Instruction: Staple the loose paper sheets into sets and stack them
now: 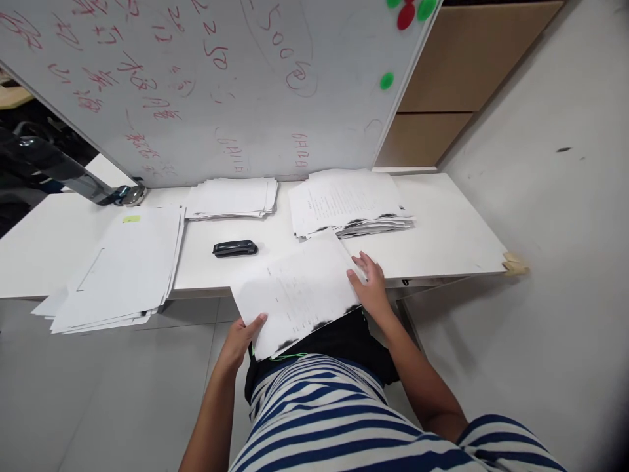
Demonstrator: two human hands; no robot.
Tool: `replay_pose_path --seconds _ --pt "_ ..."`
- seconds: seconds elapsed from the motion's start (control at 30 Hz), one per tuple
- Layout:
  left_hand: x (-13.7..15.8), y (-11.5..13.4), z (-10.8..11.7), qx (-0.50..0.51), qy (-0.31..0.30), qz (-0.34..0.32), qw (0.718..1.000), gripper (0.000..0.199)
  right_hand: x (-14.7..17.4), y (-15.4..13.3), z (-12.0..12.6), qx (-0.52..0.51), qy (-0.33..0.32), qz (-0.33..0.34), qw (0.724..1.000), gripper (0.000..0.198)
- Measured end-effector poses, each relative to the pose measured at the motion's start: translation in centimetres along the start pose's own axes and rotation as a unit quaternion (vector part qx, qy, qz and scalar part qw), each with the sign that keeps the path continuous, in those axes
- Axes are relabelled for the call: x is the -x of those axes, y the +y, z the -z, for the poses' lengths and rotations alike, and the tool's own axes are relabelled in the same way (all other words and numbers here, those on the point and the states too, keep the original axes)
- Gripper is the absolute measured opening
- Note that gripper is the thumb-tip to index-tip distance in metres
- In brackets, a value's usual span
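The white, flat rectangular worktop (457, 229) stands before a white board with red handwriting (221, 98), which rises along the back edge. Round green and red magnets (405, 16) sit near the board's upper right. Brown panels (437, 72) stand behind, to the right; a pale grey wall (550, 216) bounds the right side and a grey tiled floor (113, 387) lies below.

The printed white paper sheets with black-smudged lower edges (295, 285) are in the person's hands, tilted, reaching across the front edge towards the back. The left hand (246, 337) pinches their left side, thumb on top. The right hand (372, 288) is at their right edge, fingers spread; whether it grips cannot be told.

The large white paper stack at left (132, 262), bearing a yellow-green tag (132, 219), overhangs the front edge. A lower white stack (230, 198) and a printed, smudged stack (348, 203) lie along the back, apart from each other. A black oblong stapler (234, 248) lies between the left stack and the held sheets, touching neither. White surface extends from the printed stack to the right end, whose front corner carries a tan wrapping (515, 264) near the wall.
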State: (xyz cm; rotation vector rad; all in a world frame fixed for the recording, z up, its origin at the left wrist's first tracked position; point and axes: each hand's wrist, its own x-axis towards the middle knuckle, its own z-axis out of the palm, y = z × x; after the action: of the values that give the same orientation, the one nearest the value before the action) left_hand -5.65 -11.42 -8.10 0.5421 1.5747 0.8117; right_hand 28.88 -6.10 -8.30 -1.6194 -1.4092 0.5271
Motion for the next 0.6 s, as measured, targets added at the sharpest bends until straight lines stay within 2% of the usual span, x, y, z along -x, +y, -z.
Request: replay_pose_path --seconds 0.1,0.2,0.3,0.37,0.4,0.47,0.53,0.6 --pt "-0.1 -0.2 -0.1 0.005 -0.002 -0.023 1.0 0.043 0.0 -0.8 -0.3 -0.075 -0.02 -0.044 0.996 0.062" --pt "-0.2 -0.4 -1.2 0.047 0.023 -0.008 0.999 0.047 0.1 -1.7 -0.8 -0.148 -0.012 -0.097 0.984 0.066" --pt "0.0 -0.3 -2.5 0.105 -0.028 -0.002 0.994 0.05 -0.1 -2.3 -1.0 -0.22 -0.046 -0.124 0.966 0.059" --pt "0.4 0.2 -3.2 0.097 -0.062 -0.028 0.993 0.052 -0.4 -3.0 -0.7 -0.25 -0.068 -0.129 0.957 0.05" --pt "0.7 0.8 -3.3 0.07 -0.06 -0.055 0.994 0.051 -0.6 -3.4 -0.3 -0.254 -0.069 -0.125 0.957 0.045" --pt "1.6 2.6 -3.4 -0.003 -0.014 -0.141 0.99 0.05 -1.3 -4.6 0.8 -0.244 -0.035 -0.099 0.964 0.039" --pt "2.6 5.1 -3.2 -0.052 0.031 -0.257 0.964 0.05 -2.2 -5.9 2.0 -0.224 0.027 -0.052 0.973 0.036" --pt "3.3 7.9 -3.2 -0.054 0.059 -0.364 0.928 0.052 -3.2 -7.1 2.8 -0.21 0.097 0.0 0.973 0.035"
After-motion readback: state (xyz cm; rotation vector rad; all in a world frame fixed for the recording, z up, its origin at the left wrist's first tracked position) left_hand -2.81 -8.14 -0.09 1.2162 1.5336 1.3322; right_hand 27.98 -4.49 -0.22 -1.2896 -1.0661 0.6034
